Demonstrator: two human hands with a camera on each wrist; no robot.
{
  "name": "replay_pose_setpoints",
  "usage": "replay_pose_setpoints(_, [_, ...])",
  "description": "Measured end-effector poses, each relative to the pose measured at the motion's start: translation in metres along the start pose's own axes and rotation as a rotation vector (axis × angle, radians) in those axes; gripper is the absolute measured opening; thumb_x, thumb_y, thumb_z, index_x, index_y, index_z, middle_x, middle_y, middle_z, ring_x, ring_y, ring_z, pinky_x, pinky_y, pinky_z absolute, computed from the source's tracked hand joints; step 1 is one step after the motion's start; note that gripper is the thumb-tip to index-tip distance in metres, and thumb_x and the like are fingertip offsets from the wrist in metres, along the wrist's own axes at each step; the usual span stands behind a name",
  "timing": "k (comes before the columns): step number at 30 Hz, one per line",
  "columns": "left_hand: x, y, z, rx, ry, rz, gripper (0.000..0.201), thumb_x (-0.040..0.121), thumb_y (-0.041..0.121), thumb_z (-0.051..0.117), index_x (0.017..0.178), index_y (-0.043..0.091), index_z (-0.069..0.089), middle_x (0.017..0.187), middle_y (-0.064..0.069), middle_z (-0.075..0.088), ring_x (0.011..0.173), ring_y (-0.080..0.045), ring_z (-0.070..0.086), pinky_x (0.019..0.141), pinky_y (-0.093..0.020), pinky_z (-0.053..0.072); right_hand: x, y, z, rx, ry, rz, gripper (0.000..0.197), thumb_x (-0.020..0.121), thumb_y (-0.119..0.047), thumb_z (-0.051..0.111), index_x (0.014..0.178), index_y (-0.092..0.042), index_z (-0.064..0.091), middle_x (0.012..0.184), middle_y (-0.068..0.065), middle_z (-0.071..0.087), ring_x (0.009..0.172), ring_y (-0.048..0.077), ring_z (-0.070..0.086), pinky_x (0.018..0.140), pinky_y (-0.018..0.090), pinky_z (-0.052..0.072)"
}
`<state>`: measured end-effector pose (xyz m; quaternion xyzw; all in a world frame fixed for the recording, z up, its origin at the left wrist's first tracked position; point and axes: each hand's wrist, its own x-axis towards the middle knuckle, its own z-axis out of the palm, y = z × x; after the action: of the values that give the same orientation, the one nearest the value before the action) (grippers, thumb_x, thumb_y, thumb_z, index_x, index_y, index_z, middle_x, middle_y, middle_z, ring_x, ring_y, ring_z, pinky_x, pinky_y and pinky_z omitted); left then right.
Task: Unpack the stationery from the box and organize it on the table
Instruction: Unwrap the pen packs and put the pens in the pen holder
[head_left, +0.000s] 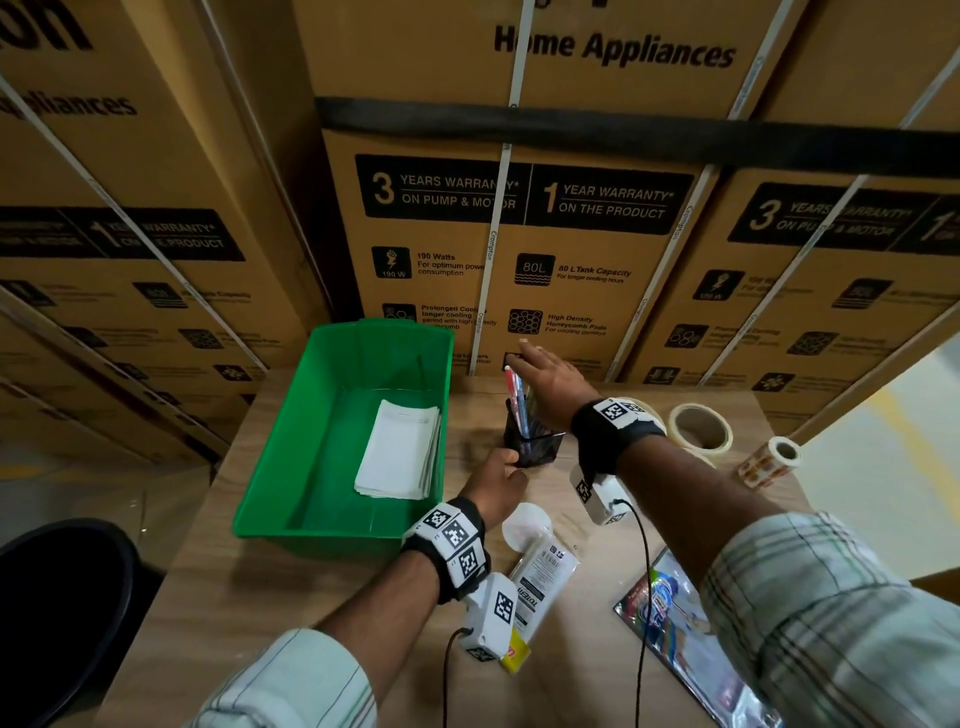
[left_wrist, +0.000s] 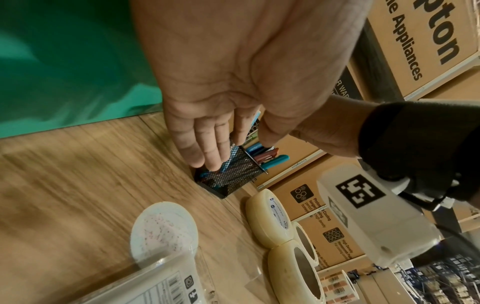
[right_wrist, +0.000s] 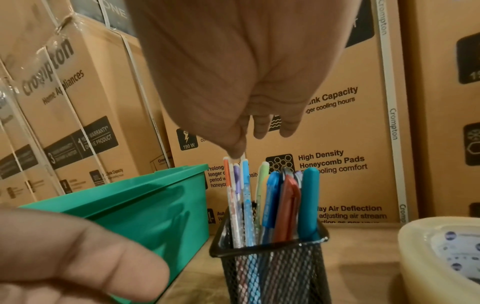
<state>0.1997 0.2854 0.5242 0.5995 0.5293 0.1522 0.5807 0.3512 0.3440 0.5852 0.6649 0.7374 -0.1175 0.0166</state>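
A black mesh pen holder (head_left: 535, 447) (left_wrist: 231, 174) (right_wrist: 272, 267) stands on the wooden table, just right of the green box (head_left: 291, 441) (right_wrist: 145, 201). Several coloured pens (head_left: 517, 400) (right_wrist: 280, 201) stand upright in it. My left hand (head_left: 496, 480) (left_wrist: 233, 72) lays straight fingers (left_wrist: 207, 152) flat against the holder's side, thumb apart. My right hand (head_left: 550, 379) (right_wrist: 228, 82) hovers over the pens with fingers extended, its thumb tip touching the top of a thin white pen (right_wrist: 243, 156). A stack of white paper (head_left: 400, 452) lies inside the green box.
Cream tape rolls (head_left: 701, 426) (left_wrist: 270, 222) and a label roll (head_left: 769, 462) sit to the right. A white packet (head_left: 540, 582), a round white disc (head_left: 524, 525) and a glossy colourful packet (head_left: 670, 613) lie near me. Tall cartons (head_left: 519, 234) wall the table's far edge.
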Motion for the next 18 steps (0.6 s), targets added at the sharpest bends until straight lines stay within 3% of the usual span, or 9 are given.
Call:
replay_pose_setpoints(3, [-0.004, 0.003, 0.011, 0.002, 0.000, -0.001, 0.041, 0.097, 0.013, 0.046, 0.137, 0.005, 0.040, 0.130, -0.015, 0.055, 0.111, -0.021, 0.054, 0.097, -0.028, 0.041, -0.014, 0.002, -0.002, 0.053, 0.105, -0.008, 0.088, 0.072, 0.004, 0.069, 0.146, -0.021, 0.029, 0.157, 0.006, 0.020, 0.142, 0.029, 0.023, 0.114, 0.049, 0.029])
replay_pose_setpoints(6, [-0.008, -0.001, 0.024, 0.087, 0.000, -0.017, 0.034, 0.094, 0.011, 0.049, 0.128, 0.004, 0.049, 0.127, -0.015, 0.058, 0.118, -0.027, 0.055, 0.099, -0.031, 0.042, -0.039, 0.006, 0.005, 0.114, 0.256, -0.057, 0.053, 0.078, 0.001, 0.061, 0.128, -0.014, 0.053, 0.129, 0.014, 0.051, 0.113, 0.033, 0.052, 0.091, 0.042, 0.049])
replay_pose_setpoints(9, [-0.011, -0.010, 0.039, 0.289, 0.002, -0.082, 0.028, 0.089, 0.018, 0.055, 0.114, 0.007, 0.056, 0.122, -0.018, 0.061, 0.112, -0.032, 0.059, 0.095, -0.035, 0.049, -0.074, 0.012, 0.023, 0.172, 0.178, -0.136, 0.021, 0.085, -0.004, 0.053, 0.101, -0.010, 0.065, 0.102, 0.017, 0.063, 0.088, 0.034, 0.061, 0.068, 0.030, 0.042])
replay_pose_setpoints(11, [-0.014, -0.018, 0.051, 0.506, -0.033, -0.171, 0.041, 0.088, 0.029, 0.057, 0.124, 0.011, 0.051, 0.131, -0.019, 0.053, 0.118, -0.035, 0.055, 0.100, -0.037, 0.047, -0.098, 0.019, 0.041, 0.190, 0.103, -0.142, 0.018, 0.089, -0.011, 0.050, 0.098, -0.012, 0.065, 0.099, 0.014, 0.066, 0.086, 0.033, 0.064, 0.068, 0.032, 0.046])
replay_pose_setpoints(14, [-0.021, -0.031, 0.069, 0.761, -0.035, -0.292, 0.062, 0.088, 0.035, 0.059, 0.141, 0.014, 0.035, 0.142, -0.019, 0.038, 0.130, -0.037, 0.043, 0.107, -0.040, 0.040, -0.124, 0.035, 0.075, 0.193, 0.029, -0.058, 0.024, 0.089, -0.018, 0.053, 0.111, -0.017, 0.062, 0.111, 0.011, 0.061, 0.096, 0.031, 0.063, 0.082, 0.037, 0.051])
replay_pose_setpoints(18, [-0.031, -0.046, 0.088, 0.906, 0.053, -0.334, 0.052, 0.088, 0.024, 0.056, 0.136, 0.015, 0.038, 0.137, -0.017, 0.043, 0.128, -0.036, 0.040, 0.104, -0.045, 0.039, -0.148, 0.047, 0.111, 0.193, -0.111, 0.023, 0.048, 0.088, -0.023, 0.057, 0.135, -0.018, 0.046, 0.132, 0.012, 0.050, 0.119, 0.032, 0.050, 0.096, 0.038, 0.044])
